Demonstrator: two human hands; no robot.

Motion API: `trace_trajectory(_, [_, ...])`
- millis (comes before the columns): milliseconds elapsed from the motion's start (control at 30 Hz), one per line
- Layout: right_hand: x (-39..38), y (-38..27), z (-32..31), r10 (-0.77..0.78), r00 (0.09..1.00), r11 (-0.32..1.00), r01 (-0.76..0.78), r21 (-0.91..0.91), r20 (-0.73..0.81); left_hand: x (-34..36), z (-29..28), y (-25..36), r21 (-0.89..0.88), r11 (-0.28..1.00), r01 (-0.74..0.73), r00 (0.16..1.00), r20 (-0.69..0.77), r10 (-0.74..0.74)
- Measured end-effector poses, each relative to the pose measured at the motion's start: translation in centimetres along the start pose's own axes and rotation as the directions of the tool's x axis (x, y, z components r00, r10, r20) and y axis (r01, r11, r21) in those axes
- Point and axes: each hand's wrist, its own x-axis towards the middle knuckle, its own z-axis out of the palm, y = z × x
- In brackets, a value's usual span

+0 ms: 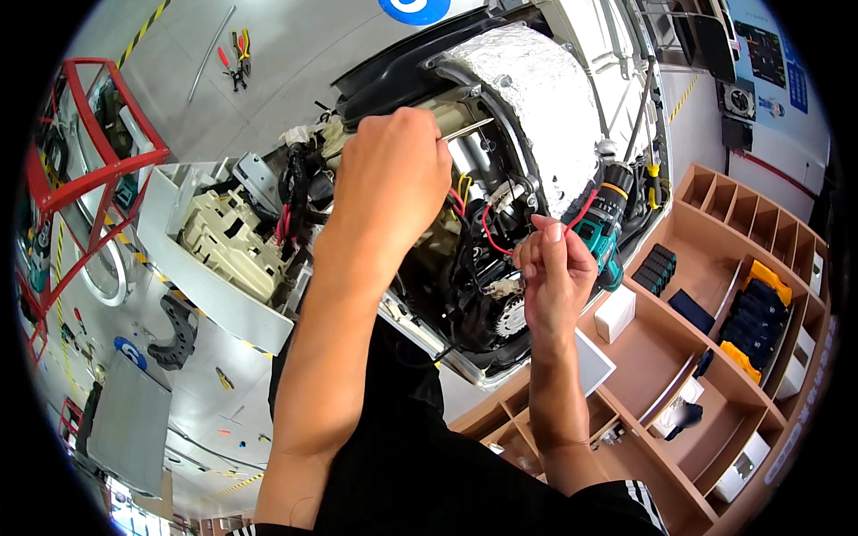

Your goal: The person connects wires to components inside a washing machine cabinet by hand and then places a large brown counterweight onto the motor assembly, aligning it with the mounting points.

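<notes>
An opened white machine [214, 295] lies in front of me, full of wires, black parts and a rounded foil-wrapped section [536, 98]. Over its middle, my left hand [393, 170] is closed in a fist around a thin metal rod [469, 129], which sticks out to the right; its other end is hidden in the fist. My right hand [556, 263] is closed in a pinch on a red wire [491, 234] above the right part of the opening. Just beyond that hand, a teal and black cordless drill [601, 230] rests on the machine.
A wooden compartment tray [688, 214] at right holds dark and orange packets, black parts and white boxes. Near the machine's right edge is a yellow-handled tool [654, 183]. Pliers [243, 54] lie on the floor at upper left. A red metal frame [98, 174] stands far left.
</notes>
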Motion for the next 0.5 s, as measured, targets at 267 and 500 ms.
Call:
trace_trajectory(267, [-0.2,0.4,-0.5,0.008,1.000,1.000,-0.008,-0.014,0.004,-0.9,-0.6,-0.4,-0.001,1.000,0.003,1.000,0.015,-0.003])
trace_trajectory(500, [-0.4,0.3,-0.3,0.032,0.999,0.999,-0.030,-0.041,0.034,-1.1,0.3,-1.4,0.022,0.999,-0.046,0.997,-0.054,0.048])
